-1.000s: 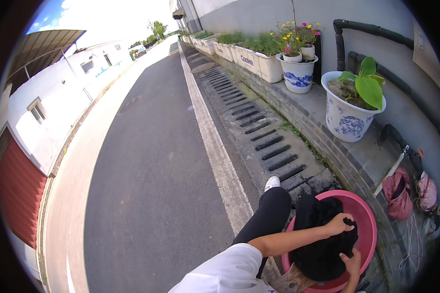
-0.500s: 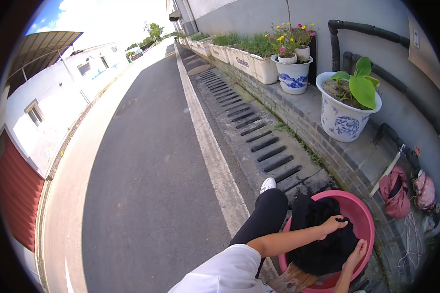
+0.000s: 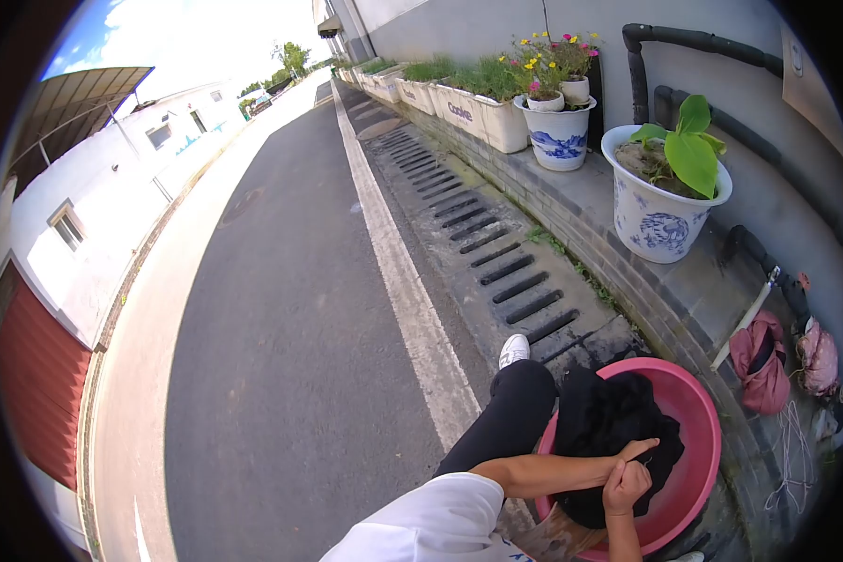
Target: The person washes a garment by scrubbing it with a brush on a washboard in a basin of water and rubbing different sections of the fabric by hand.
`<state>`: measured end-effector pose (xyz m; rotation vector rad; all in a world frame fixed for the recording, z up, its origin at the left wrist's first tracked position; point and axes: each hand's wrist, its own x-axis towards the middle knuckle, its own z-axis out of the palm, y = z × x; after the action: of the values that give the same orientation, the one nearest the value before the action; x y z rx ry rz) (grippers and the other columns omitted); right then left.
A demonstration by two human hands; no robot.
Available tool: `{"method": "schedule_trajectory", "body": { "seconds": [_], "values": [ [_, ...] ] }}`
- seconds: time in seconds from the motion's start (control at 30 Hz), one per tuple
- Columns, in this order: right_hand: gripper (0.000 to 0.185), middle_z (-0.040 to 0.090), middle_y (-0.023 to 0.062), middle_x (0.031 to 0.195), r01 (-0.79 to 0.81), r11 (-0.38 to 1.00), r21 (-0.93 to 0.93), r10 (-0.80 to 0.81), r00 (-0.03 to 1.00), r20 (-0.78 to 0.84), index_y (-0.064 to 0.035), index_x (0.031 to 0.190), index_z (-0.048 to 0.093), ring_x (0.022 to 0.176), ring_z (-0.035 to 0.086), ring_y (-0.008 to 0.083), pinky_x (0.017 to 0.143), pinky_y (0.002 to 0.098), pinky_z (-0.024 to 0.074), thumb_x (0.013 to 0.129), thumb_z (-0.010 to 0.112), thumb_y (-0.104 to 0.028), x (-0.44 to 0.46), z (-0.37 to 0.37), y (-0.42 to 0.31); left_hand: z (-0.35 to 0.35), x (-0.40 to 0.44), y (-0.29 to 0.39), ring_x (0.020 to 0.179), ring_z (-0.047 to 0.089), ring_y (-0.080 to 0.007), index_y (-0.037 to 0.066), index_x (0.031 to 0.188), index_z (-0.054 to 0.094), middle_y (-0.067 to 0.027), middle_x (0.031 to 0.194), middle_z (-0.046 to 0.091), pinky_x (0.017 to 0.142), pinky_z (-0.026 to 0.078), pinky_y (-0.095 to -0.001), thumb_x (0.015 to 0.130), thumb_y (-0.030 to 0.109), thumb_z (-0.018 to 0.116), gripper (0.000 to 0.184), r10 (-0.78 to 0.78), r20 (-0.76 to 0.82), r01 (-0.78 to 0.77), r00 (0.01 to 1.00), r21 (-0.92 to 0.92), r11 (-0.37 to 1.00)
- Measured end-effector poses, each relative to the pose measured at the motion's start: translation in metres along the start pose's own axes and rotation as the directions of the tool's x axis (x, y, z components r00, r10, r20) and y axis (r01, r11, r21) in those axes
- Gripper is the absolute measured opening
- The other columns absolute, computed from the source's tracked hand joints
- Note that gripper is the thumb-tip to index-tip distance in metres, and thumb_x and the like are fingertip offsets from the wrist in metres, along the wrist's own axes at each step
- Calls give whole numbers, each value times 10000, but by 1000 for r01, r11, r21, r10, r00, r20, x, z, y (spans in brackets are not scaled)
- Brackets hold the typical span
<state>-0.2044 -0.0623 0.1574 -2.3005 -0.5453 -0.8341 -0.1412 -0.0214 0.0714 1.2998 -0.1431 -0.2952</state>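
A pink basin (image 3: 701, 426) stands on the ground at the lower right, with a bunched black cloth (image 3: 601, 412) inside it and partly over its left side. A wooden board (image 3: 564, 536) leans at the basin's near edge. My left hand (image 3: 635, 452) reaches in from the left and grips the black cloth. Right beside it, my right hand (image 3: 626, 485) is closed against the cloth, its fingers curled. The two hands are together over the cloth's lower right part.
A slotted drain (image 3: 496, 253) runs beside the road. On the brick ledge stand a potted plant (image 3: 663, 225), a flower pot (image 3: 558, 140) and long planters (image 3: 482, 117). Pink bundles (image 3: 763, 365) and loose white string (image 3: 790, 459) lie right of the basin.
My right hand has moved left from the cloth's right edge to meet my left hand. The black cloth has shifted and bunched, baring more of the basin's right side.
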Motion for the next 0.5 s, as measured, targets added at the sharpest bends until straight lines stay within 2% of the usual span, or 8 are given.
{"method": "schedule_trajectory", "body": {
  "seconds": [0.03, 0.1, 0.17, 0.3, 0.33, 0.37, 0.4, 0.5],
  "values": [
    [308, 448, 195, 562, -102, 995, 24, 102, 994, -32, 7, 635, 430, 497, 486, 355, 465, 434, 339, 917, 487, -105, -2, 0, 6, 1, -4, 2, 875, 571, -140, 28, 977, 664, -40, 921, 641, 759, 438, -310, 971, 343, 409, 405, 115, -2, -115, 993, 20, 993],
    [324, 455, 195, 553, -288, 955, 70, 293, 952, -92, 6, 629, 435, 486, 481, 361, 457, 435, 339, 922, 492, -120, 1, -3, 43, 15, -12, 19, 863, 574, -141, 47, 1000, 668, -37, 920, 636, 753, 439, -308, 966, 326, 416, 377, -387, 34, 388, 921, -124, 913],
    [343, 469, 210, 554, -589, 800, -113, 587, 808, -57, 10, 650, 469, 492, 489, 376, 451, 430, 344, 941, 500, -168, -3, -7, 65, 21, -17, 30, 846, 574, -137, 62, 923, 662, -25, 891, 632, 750, 438, -312, 960, 295, 413, 343, -437, -76, 426, 896, -127, 896],
    [264, 494, 182, 572, -144, 990, 10, 144, 985, -94, -11, 643, 481, 521, 531, 354, 479, 429, 393, 887, 525, -104, 6, -1, 5, 15, -33, 41, 757, 540, -136, 71, 832, 620, -16, 800, 589, 701, 421, -302, 949, 267, 426, 300, -411, -103, 349, 906, -369, 861],
    [234, 499, 161, 576, -183, 983, 23, 184, 980, -75, -21, 637, 481, 525, 538, 344, 494, 437, 406, 858, 532, -77, -2, -1, 22, 16, -35, 36, 697, 525, -136, 73, 790, 600, -12, 754, 570, 665, 415, -296, 945, 254, 431, 292, -382, -152, 277, 912, -462, 843],
    [252, 498, 174, 577, -264, 964, 5, 264, 962, -64, -18, 643, 489, 527, 534, 364, 493, 443, 401, 880, 527, -98, 1, -9, 29, 1, -31, 22, 721, 530, -132, 52, 820, 620, -19, 789, 576, 681, 417, -303, 943, 226, 425, 289, -394, 111, 409, 912, -287, 866],
    [290, 500, 208, 583, -443, 894, -72, 435, 895, -103, -5, 661, 506, 538, 525, 399, 489, 447, 385, 915, 512, -145, -3, -10, 51, 12, -39, 48, 737, 541, -122, 36, 820, 622, -21, 795, 577, 676, 417, -297, 941, 209, 421, 292, -481, -10, 479, 877, -80, 874],
    [445, 431, 245, 589, -713, 701, 18, 711, 697, -90, 21, 641, 463, 518, 496, 385, 507, 444, 359, 951, 482, -298, -8, -15, 72, 8, -42, 45, 736, 585, -114, 18, 846, 612, -47, 812, 619, 668, 461, -261, 936, 180, 390, 289, -522, 179, 536, 834, -39, 843]
  ]
}}
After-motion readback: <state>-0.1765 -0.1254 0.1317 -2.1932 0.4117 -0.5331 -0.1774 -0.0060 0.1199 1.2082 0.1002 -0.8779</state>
